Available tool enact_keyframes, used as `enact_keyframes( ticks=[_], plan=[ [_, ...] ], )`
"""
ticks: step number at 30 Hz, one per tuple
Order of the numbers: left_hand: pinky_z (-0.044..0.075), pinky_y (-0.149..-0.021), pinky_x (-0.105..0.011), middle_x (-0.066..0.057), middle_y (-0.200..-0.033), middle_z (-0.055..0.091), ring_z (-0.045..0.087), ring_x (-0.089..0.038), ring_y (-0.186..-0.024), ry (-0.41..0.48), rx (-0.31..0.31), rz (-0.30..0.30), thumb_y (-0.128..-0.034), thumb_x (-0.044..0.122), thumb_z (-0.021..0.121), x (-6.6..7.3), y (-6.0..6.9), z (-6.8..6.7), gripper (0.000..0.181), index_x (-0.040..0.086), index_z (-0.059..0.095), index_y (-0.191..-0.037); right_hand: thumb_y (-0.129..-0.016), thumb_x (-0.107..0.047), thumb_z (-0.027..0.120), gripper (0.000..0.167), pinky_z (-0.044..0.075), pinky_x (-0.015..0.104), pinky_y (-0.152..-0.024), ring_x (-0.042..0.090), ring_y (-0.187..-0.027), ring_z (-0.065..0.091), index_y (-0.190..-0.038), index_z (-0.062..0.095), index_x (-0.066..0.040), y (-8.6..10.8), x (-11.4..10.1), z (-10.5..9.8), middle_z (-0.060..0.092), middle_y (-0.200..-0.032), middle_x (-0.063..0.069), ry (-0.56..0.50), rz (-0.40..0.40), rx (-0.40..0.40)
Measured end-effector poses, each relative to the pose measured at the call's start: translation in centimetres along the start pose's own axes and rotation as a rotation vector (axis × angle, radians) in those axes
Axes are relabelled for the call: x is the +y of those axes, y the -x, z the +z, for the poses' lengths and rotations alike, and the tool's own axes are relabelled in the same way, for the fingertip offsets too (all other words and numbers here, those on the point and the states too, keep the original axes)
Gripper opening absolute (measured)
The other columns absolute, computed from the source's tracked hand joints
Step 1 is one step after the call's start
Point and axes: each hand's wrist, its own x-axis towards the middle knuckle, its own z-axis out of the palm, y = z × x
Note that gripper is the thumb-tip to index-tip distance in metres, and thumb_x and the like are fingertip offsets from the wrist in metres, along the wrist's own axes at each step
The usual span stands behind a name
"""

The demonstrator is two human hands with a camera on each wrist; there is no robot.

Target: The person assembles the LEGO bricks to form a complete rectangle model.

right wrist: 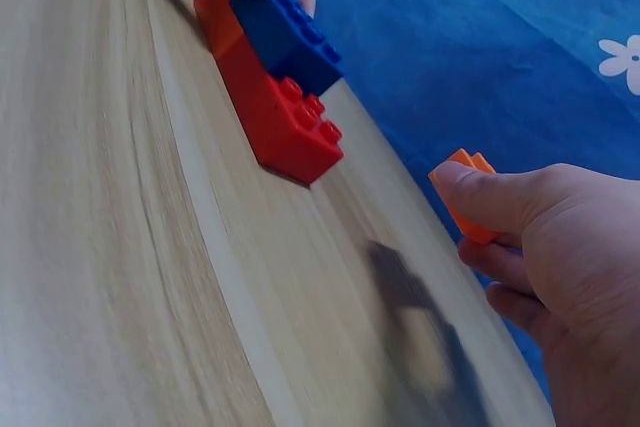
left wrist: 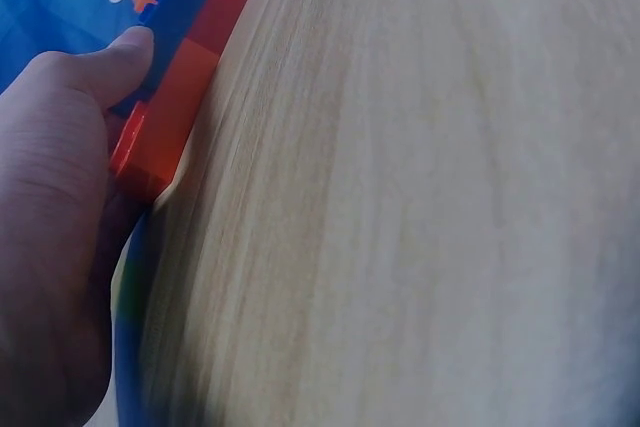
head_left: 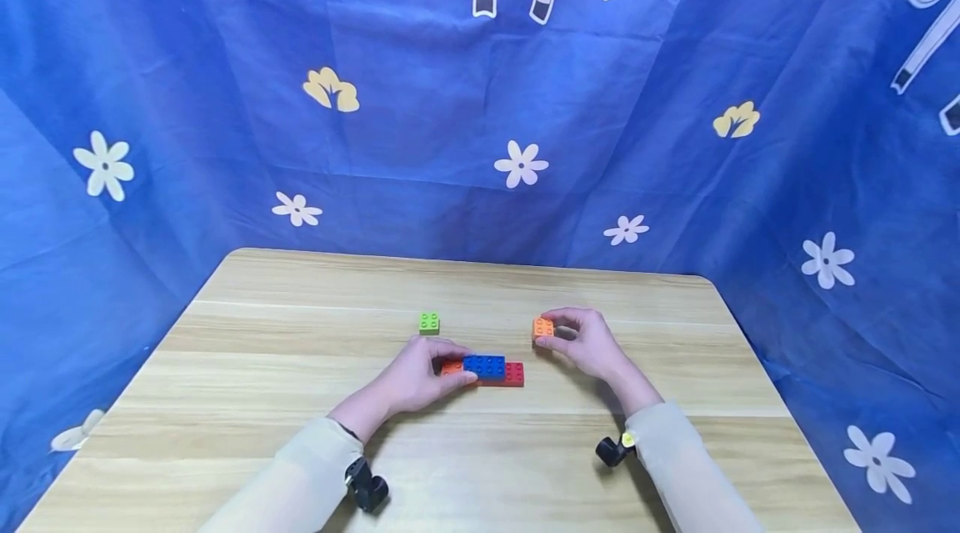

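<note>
A blue toy building brick [head_left: 484,364] sits across a red brick [head_left: 514,374] and an orange-red brick [head_left: 452,367], which lie end to end on the table. My left hand [head_left: 423,373] pinches the blue brick from its left side, thumb at the near edge and fingers at the far edge. To the right, my right hand [head_left: 588,341] holds a small light-orange brick [right wrist: 466,197] between thumb and fingers. That brick appears raised off the table, apart from the joined bricks. The left wrist view shows the orange-red brick's end [left wrist: 150,162] beside my thumb.
A small green brick [head_left: 429,323] stands on the wooden table [head_left: 300,399] beyond my left hand. Blue cloth [head_left: 420,99] with white flowers hangs behind the table and along both sides.
</note>
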Motion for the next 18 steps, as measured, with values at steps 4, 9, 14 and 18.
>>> enact_keyframes(
  ticks=[4,9,14,18],
  plan=[
    [0.054,-0.104,-0.043,0.002,-0.118,0.077,0.068,-0.02,-0.115,0.001,0.001,0.001,-0.0909,0.041,0.086,0.0,0.0,0.0,0.041,0.015,0.08,-0.121,-0.086,-0.008,0.089,0.041,0.054,0.046,-0.105,0.029,-0.116,0.069,-0.124,0.075,-0.002,0.4,-0.6,0.2,0.074,-0.122,0.008,-0.02,-0.013,-0.014],
    [0.054,-0.104,-0.044,0.001,-0.117,0.077,0.068,-0.021,-0.115,0.007,0.003,0.007,-0.0904,0.04,0.086,-0.2,-0.1,0.1,0.041,0.014,0.08,-0.121,-0.087,-0.007,0.088,0.039,0.052,0.049,-0.107,0.027,-0.116,0.069,-0.123,0.076,-0.003,0.9,-1.0,0.5,0.075,-0.12,0.005,-0.035,-0.02,-0.054],
    [0.053,-0.104,-0.044,0.001,-0.117,0.077,0.068,-0.021,-0.115,0.008,0.004,0.005,-0.0903,0.041,0.086,-0.3,-0.1,0.1,0.041,0.014,0.08,-0.121,-0.087,-0.01,0.089,0.038,0.052,0.05,-0.107,0.025,-0.114,0.069,-0.122,0.077,-0.006,1.4,-1.5,0.9,0.075,-0.119,0.003,-0.043,-0.032,-0.083],
    [0.054,-0.103,-0.043,0.002,-0.117,0.077,0.068,-0.019,-0.115,0.013,0.003,0.006,-0.0907,0.042,0.086,-0.5,-0.2,0.1,0.041,0.015,0.08,-0.121,-0.088,-0.012,0.089,0.037,0.053,0.049,-0.105,0.024,-0.113,0.07,-0.122,0.077,-0.006,1.8,-2.0,1.3,0.075,-0.118,0.003,-0.055,-0.067,-0.112]
  ],
)
